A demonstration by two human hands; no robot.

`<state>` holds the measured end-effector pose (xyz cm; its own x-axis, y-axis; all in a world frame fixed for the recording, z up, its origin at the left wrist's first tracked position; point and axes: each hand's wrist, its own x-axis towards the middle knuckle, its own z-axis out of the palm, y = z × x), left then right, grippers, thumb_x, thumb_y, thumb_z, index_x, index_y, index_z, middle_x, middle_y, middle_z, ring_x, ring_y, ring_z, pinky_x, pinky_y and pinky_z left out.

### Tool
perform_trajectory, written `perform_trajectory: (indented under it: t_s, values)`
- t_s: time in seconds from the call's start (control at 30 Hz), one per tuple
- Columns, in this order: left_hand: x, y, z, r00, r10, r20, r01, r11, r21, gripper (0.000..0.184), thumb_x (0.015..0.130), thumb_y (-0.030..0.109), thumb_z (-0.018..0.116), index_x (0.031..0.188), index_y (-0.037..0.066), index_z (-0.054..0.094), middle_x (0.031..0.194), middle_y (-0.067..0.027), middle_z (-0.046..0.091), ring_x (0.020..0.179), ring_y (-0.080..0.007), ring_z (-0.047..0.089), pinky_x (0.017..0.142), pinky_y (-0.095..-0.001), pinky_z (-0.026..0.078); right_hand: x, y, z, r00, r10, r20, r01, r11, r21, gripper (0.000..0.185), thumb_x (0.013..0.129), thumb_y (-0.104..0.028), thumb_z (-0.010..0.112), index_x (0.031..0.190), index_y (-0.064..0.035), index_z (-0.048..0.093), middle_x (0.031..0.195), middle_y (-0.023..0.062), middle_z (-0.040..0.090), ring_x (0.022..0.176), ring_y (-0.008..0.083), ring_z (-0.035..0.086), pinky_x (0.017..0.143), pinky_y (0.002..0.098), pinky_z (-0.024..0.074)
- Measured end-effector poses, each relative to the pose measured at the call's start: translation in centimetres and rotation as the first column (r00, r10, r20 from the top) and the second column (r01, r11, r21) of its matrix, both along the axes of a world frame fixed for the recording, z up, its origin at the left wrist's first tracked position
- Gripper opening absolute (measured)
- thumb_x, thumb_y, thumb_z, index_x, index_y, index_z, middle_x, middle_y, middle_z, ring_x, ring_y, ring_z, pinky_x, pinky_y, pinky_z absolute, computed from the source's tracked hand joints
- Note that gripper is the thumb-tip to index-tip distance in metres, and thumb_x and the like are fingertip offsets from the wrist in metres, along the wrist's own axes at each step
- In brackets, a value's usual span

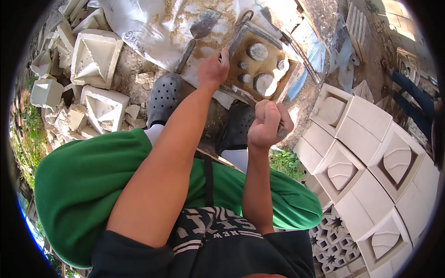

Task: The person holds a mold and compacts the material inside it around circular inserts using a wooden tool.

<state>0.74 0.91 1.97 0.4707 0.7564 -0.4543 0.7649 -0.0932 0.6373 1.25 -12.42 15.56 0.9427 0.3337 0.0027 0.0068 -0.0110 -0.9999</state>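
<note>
A rectangular mould [284, 42] with a metal frame holds a brown bed with several round grey discs, some in bright sunlight. My left hand [213, 70] is closed at the mould's left edge, its thumb along the frame. Near the lower corner of the mould, my right hand [270, 124] is closed in a fist around the end of a thin bar [244, 96] that runs along the near edge. A trowel [204, 26] lies on the white sheet, left of the mould, apart from both hands.
Pale cast blocks [96, 59] and rubble lie at the left. Patterned blocks [340, 169] stand in rows at the right. A white sheet [143, 28] covers ground ahead, near my grey clogs [165, 98]. Another person's legs [414, 99] show at the far right.
</note>
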Motion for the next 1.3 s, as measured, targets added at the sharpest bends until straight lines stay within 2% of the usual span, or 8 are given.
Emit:
perform_trajectory:
  t_s: [0.3,0.5,0.57,0.77,0.83,1.0,1.1,1.3]
  values:
    - [0.1,-0.3,-0.6,0.998,0.030,0.060,-0.031,0.999,0.025,0.058,0.096,0.051,0.033,0.090,0.006,0.068,0.087,-0.0234,0.066,0.087,-0.0446,0.060,0.077,-0.0516,0.045,-0.7,-2.8,-0.4,0.996,-0.026,0.091,0.027,0.999,-0.016,0.029,0.079,-0.001,0.046,0.052,-0.0017,0.036,0.050,0.0000,0.038,0.047,0.0058,0.031,0.044,0.0240,0.0210]
    - [0.2,0.0,-0.4,0.999,-0.020,-0.051,0.021,0.999,0.028,0.060,0.095,0.053,0.030,0.094,0.009,0.069,0.090,-0.0211,0.067,0.089,-0.0417,0.062,0.080,-0.0495,0.046,0.1,-2.8,1.2,0.996,0.009,0.088,-0.024,0.985,0.169,0.025,0.079,-0.003,0.049,0.056,0.0030,0.043,0.051,0.0007,0.038,0.047,0.0055,0.031,0.044,0.0258,0.0219]
    - [0.0,-0.1,0.0,0.999,-0.029,-0.033,0.029,1.000,-0.001,0.060,0.095,0.053,0.030,0.094,0.009,0.069,0.091,-0.0212,0.067,0.089,-0.0419,0.062,0.080,-0.0496,0.046,-0.1,-2.8,-0.4,0.988,-0.043,0.146,0.064,0.988,-0.142,0.025,0.078,-0.003,0.050,0.055,0.0035,0.041,0.050,0.0029,0.037,0.047,0.0071,0.031,0.044,0.0261,0.0226]
    - [0.3,0.0,-0.6,0.998,0.001,-0.058,0.001,0.999,0.038,0.060,0.095,0.053,0.029,0.096,0.009,0.069,0.092,-0.0210,0.067,0.091,-0.0430,0.061,0.081,-0.0497,0.046,-0.9,-3.5,1.7,0.989,-0.005,0.149,-0.030,0.972,0.232,0.024,0.077,-0.002,0.049,0.057,0.0046,0.039,0.050,0.0039,0.038,0.046,0.0112,0.033,0.045,0.0280,0.0251]
    - [0.3,-0.5,-0.6,0.999,-0.014,-0.047,0.016,0.999,0.045,0.060,0.095,0.053,0.029,0.096,0.009,0.069,0.093,-0.0208,0.067,0.091,-0.0432,0.061,0.082,-0.0496,0.046,-1.3,-4.3,-0.9,0.984,0.032,0.173,-0.008,0.990,-0.139,0.027,0.077,0.000,0.046,0.052,-0.0020,0.034,0.048,0.0021,0.032,0.045,0.0115,0.026,0.046,0.0299,0.0235]
    - [0.4,-0.1,0.2,0.998,-0.011,-0.058,0.013,0.999,0.038,0.060,0.095,0.053,0.029,0.096,0.009,0.070,0.095,-0.0207,0.067,0.093,-0.0426,0.061,0.084,-0.0487,0.046,-1.9,-3.6,2.4,0.954,0.055,0.295,-0.102,0.984,0.149,0.025,0.077,0.000,0.047,0.056,0.0019,0.033,0.051,0.0046,0.037,0.048,0.0132,0.032,0.047,0.0293,0.0272]
    - [0.4,0.0,-0.2,0.998,-0.043,-0.047,0.043,0.999,-0.008,0.060,0.096,0.053,0.029,0.096,0.009,0.070,0.096,-0.0210,0.067,0.094,-0.0426,0.061,0.084,-0.0487,0.046,-2.7,-3.3,-1.3,0.940,0.044,0.340,-0.010,0.995,-0.101,0.026,0.075,0.001,0.049,0.054,-0.0008,0.033,0.049,0.0054,0.036,0.046,0.0134,0.031,0.046,0.0302,0.0288]
    - [0.3,-0.3,-0.3,1.000,0.022,0.003,-0.022,0.998,0.054,0.064,0.095,0.054,0.031,0.088,0.003,0.069,0.089,-0.0268,0.065,0.090,-0.0459,0.060,0.081,-0.0526,0.044,-2.9,-3.1,0.7,0.932,0.116,0.343,-0.167,0.978,0.125,0.026,0.075,0.005,0.049,0.055,-0.0001,0.034,0.053,0.0055,0.039,0.050,0.0164,0.037,0.049,0.0301,0.0318]
